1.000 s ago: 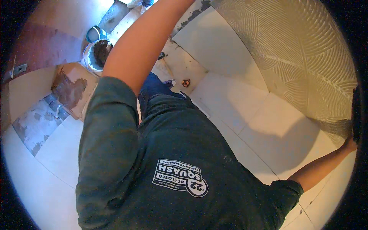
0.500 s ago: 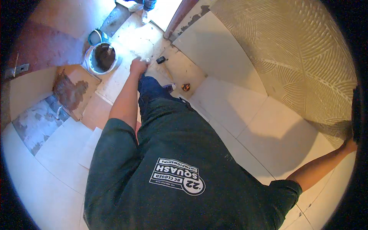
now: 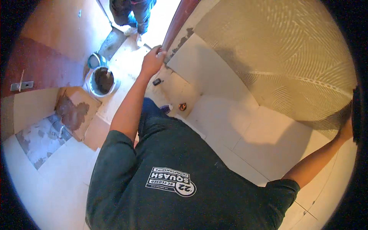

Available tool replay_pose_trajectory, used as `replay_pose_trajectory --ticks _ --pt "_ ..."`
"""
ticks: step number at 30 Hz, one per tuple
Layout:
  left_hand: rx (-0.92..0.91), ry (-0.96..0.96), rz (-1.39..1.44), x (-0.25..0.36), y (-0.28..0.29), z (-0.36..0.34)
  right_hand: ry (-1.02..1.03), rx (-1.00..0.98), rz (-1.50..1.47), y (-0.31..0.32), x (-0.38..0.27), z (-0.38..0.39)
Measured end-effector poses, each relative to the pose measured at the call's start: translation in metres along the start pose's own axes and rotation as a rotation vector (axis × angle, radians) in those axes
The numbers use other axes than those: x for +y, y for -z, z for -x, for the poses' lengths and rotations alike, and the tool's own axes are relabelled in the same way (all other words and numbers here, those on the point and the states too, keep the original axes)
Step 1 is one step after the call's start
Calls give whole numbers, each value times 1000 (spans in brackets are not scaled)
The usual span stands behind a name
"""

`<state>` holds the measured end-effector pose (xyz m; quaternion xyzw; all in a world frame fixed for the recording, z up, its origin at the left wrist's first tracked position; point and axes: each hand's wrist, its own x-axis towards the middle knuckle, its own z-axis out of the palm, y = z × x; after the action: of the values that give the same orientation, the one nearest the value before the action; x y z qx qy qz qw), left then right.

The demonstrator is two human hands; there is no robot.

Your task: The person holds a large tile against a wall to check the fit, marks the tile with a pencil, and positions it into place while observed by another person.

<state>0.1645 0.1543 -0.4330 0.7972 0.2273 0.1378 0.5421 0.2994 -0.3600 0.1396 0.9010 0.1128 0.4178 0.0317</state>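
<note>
The ridged wall point(image 3: 299, 50) stands at the upper right, covered with mortar combed in grooves, and its lower side borders a pale tile point(image 3: 211, 69). Some grooves run in wide arcs and some run more straight, and a thin light line crosses them. Toward the upper left the grooves look faint; I cannot tell if the coat is thin there or only blurred.

The right hand point(image 3: 347, 128) is near the lower right end of this wall, partly hidden at the dark rim of the view. I cannot tell whether it holds something or presses on the coat. The left hand point(image 3: 152, 63) is near the red-brown door frame point(image 3: 180, 21), with bent fingers; what is inside them, if anything, I cannot see.

For good combing, I judge, the pressure should be even and the strokes should go in one direction, so that the grooves have equal depth. The palm and the sleeve are better kept away from the wet-looking coat.

A bucket point(image 3: 92, 91) with grey mix point(image 3: 103, 81) is well apart, on the left. The tape measure point(image 3: 183, 107) lies on the floor near the shoe point(image 3: 165, 109), so each step there needs attention.
</note>
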Motion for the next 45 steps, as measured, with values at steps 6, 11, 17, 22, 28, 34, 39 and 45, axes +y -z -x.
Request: replay_pose_trajectory --ticks 6,11,17,22,28,34,39,45 --pt "120 -375 217 181 9 -49 -30 1 -56 -7 -10 6" --pt "152 -413 217 226 6 -67 -64 22 -83 -9 -12 15" --pt "42 -319 220 234 14 -74 -53 30 71 -8 -38 22" --pt "15 -332 69 231 21 -97 -3 70 81 -4 -41 18" --pt "-15 -330 59 235 23 -97 55 191 -1 -2 -60 27" --pt "83 -338 164 232 17 -84 121 154 77 -2 -49 24" --pt "123 -290 137 234 30 -66 122 164 17 3 -65 23" --pt "155 -231 189 224 52 -40 62 75 -181 34 -95 18"
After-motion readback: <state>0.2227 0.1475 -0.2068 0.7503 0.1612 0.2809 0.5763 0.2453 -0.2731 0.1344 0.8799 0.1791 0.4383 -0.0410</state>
